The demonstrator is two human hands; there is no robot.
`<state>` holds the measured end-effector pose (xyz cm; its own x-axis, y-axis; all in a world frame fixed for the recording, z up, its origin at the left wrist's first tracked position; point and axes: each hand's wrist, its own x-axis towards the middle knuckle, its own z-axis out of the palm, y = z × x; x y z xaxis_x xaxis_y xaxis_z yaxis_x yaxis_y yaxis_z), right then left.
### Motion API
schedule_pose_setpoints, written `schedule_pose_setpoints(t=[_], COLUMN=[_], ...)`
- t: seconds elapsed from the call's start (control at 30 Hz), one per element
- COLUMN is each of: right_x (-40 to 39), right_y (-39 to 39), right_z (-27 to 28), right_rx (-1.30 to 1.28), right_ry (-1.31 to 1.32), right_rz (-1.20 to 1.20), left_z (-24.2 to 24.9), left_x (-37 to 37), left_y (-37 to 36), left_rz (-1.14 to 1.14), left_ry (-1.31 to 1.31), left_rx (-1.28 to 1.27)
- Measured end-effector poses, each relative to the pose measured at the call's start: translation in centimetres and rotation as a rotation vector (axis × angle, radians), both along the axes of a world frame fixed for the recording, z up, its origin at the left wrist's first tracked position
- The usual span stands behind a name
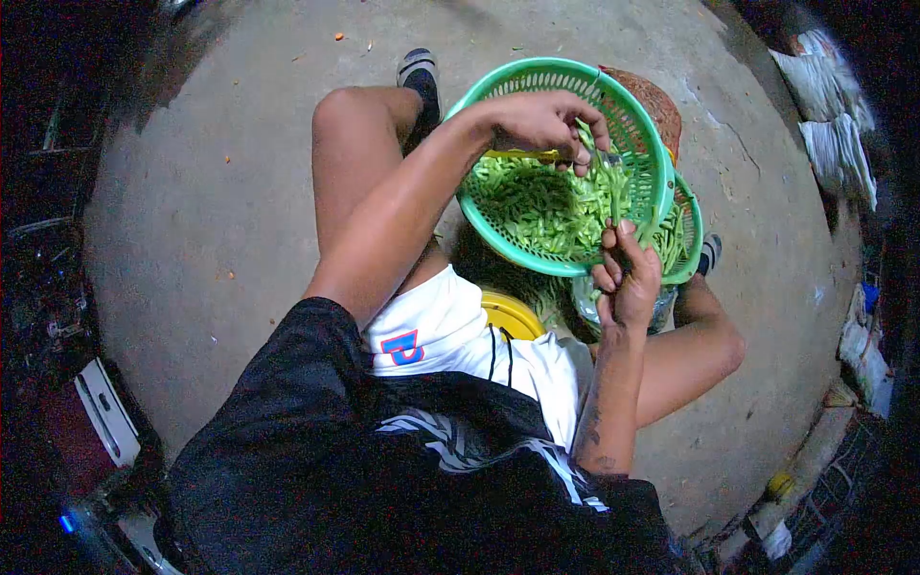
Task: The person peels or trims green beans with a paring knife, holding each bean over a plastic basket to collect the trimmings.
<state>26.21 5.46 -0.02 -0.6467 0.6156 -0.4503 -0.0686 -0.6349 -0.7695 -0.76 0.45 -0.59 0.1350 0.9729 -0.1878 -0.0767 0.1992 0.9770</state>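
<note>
My left hand (548, 125) is closed around a knife with a yellow handle (522, 153), over the far part of a green plastic basket (508, 251). A bit of its metal blade shows beside the fingertips. In my right hand (630, 280), at the basket's near right rim, long green beans (616, 203) are pinched with their ends pointing up toward the blade. Many cut green pieces (565, 220) lie in the tilted basket. Below it on the right, a second green basket (692, 261) holds more long beans (673, 238).
Behind the baskets stands a reddish mesh sack (650, 101). Something round and yellow (513, 314) sits between my legs, near a clear plastic bag (586, 299). White sacks (832, 144) lie at the right edge of the concrete floor (230, 192). Small scraps dot the floor.
</note>
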Motion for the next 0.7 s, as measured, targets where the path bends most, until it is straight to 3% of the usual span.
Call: schedule_pose_setpoints(t=[0.07,0.13,0.2,0.4,0.53,0.7], right_x=[0.1,0.1,0.0,0.3,-0.1,-0.6], right_y=[0.1,0.2,0.2,0.3,0.3,-0.3], right_z=[0.0,-0.3,-0.3,0.1,-0.3,0.1], right_rx=[-0.027,-0.040,-0.053,-0.012,-0.011,0.009], right_ry=[-0.006,0.002,0.009,-0.008,-0.025,-0.016], right_rz=[-0.006,-0.015,-0.022,-0.024,-0.012,-0.049], left_z=[0.1,0.6,0.6,0.0,0.2,0.6], left_x=[0.5,2.3,3.7,0.1,2.1,3.1], left_y=[0.3,0.0,0.4,0.3,0.1,0.0], left_rz=[-0.009,-0.013,-0.171,0.001,-0.055,-0.213], left_ry=[0.152,0.074,0.088,0.028,0.133,0.061], left_rx=[0.034,0.021,0.100,0.034,0.098,0.090])
